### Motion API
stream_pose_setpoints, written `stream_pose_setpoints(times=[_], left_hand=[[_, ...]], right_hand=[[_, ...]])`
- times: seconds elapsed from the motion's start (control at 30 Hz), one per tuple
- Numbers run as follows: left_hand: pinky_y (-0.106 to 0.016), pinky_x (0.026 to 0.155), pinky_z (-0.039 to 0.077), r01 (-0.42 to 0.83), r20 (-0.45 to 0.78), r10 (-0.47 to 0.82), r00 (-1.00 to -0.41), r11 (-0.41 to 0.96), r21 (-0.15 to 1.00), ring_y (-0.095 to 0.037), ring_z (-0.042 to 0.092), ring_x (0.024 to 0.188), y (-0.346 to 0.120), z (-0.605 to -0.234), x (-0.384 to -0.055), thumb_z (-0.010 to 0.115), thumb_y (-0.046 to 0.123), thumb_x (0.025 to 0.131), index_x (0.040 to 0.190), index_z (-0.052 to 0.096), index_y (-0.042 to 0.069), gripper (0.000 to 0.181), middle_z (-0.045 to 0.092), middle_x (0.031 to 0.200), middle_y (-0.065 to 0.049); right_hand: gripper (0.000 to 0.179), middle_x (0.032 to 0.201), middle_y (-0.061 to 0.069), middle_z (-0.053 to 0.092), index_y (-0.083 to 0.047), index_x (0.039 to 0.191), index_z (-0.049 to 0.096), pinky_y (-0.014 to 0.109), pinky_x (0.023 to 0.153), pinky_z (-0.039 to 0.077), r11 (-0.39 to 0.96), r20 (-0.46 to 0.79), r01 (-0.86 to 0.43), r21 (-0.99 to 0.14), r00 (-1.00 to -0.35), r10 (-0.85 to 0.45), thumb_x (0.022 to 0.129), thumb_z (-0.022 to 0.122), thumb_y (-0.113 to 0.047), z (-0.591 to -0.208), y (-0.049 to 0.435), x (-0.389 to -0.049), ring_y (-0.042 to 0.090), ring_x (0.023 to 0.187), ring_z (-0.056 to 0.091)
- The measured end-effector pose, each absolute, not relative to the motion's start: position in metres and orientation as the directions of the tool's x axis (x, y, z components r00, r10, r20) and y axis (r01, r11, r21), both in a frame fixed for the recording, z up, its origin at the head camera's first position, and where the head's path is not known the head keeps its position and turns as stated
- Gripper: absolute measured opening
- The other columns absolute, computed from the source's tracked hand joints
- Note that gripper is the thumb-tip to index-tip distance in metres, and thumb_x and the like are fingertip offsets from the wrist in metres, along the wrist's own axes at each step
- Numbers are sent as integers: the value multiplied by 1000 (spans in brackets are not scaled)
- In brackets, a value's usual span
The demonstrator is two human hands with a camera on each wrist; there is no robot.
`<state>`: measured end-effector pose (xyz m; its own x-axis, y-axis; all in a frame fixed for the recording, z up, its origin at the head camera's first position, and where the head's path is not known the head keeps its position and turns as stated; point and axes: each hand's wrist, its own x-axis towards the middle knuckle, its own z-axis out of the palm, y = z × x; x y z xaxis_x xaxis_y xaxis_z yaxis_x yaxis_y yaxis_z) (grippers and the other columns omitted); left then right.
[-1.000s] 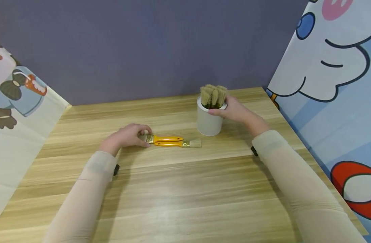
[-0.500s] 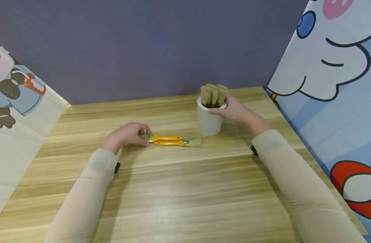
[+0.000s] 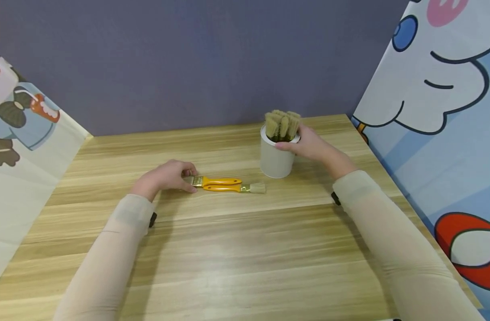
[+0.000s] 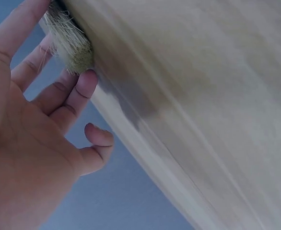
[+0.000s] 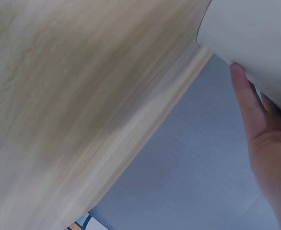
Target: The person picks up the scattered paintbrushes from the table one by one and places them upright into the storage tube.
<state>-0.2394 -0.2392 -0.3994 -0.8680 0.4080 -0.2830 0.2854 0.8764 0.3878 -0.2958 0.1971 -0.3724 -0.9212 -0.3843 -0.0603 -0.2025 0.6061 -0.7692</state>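
Two paintbrushes with orange handles lie side by side on the wooden table, heads pointing opposite ways. My left hand (image 3: 170,175) holds the bristle end of the left-pointing paintbrush (image 3: 221,181), thumb in front and fingers behind. In the left wrist view its bristles (image 4: 71,48) sit between thumb and fingers. The other paintbrush (image 3: 253,188) has its bristles to the right. My right hand (image 3: 309,142) grips the white can (image 3: 276,160) near its rim, with the thumb at the front. Several paintbrushes (image 3: 283,125) stand in the can, bristles up. In the right wrist view, fingers touch the can's side (image 5: 255,38).
The wooden table (image 3: 237,258) meets a dark grey-blue wall (image 3: 188,67) along its back edge. Cartoon-printed panels stand at the left (image 3: 24,111) and right (image 3: 450,147). The can stands close to the back edge, right of the middle.
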Motion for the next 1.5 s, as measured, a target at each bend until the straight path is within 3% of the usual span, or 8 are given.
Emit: stream_pose_setpoints(times=[0.13,0.33,0.47,0.63,0.83,1.03,1.2,1.5], left_hand=[[-52,100,50,287,-275,417,-866,866,409,-29,61,108,-242,-399,-239,89,32,88,126,72,12,46,69,116,-13],[-67,107,42,276,-241,378,-894,888,367,-31,63,114,-252,-392,-238,88,41,87,120,73,20,42,72,125,-10],[-55,93,46,281,-154,377,-914,858,430,-30,58,102,-250,-362,-237,86,39,88,122,72,16,44,70,126,-12],[-44,86,44,250,-21,318,-948,780,573,-29,51,104,-234,-306,-235,86,39,90,125,72,13,45,66,119,-10],[-30,74,51,260,112,299,-948,518,815,-20,60,88,-195,-260,-238,89,30,89,113,75,14,32,71,103,3],[-35,99,54,281,205,290,-935,253,926,-20,72,99,-141,-233,-244,90,19,87,104,78,11,22,78,98,2],[-39,109,50,282,199,269,-942,318,905,-18,74,107,-95,-221,-247,92,33,85,107,79,15,31,80,104,1],[-31,109,50,237,136,206,-969,618,750,-11,67,116,-46,-226,-251,87,53,85,116,75,22,46,79,115,5]], right_hand=[[103,167,23,41,-14,171,22,62,122,39,607,-60,-202,-769,-922,-382,94,77,-55,-371,196,-296,42,152,44],[105,169,21,39,-16,171,21,62,122,40,607,-71,-196,-770,-919,-387,93,78,-57,-372,195,-296,41,154,42],[107,169,21,38,-17,171,18,63,122,39,608,-81,-190,-771,-918,-389,93,78,-57,-373,196,-296,42,155,41],[107,169,22,38,-15,171,18,63,122,39,602,-82,-187,-776,-917,-390,93,77,-57,-371,196,-295,42,155,41],[106,170,21,36,-16,172,17,63,123,38,596,-80,-184,-782,-918,-389,94,77,-56,-371,197,-294,42,156,39],[104,169,21,38,-16,171,20,63,120,41,594,-75,-188,-782,-918,-389,94,77,-55,-371,197,-294,42,153,43],[98,166,19,43,-16,169,25,62,121,41,573,-54,-206,-793,-914,-403,94,78,-51,-371,200,-293,40,152,45],[92,162,16,49,-17,165,32,61,118,44,583,-62,-220,-782,-903,-424,94,77,-53,-371,201,-295,38,146,51]])
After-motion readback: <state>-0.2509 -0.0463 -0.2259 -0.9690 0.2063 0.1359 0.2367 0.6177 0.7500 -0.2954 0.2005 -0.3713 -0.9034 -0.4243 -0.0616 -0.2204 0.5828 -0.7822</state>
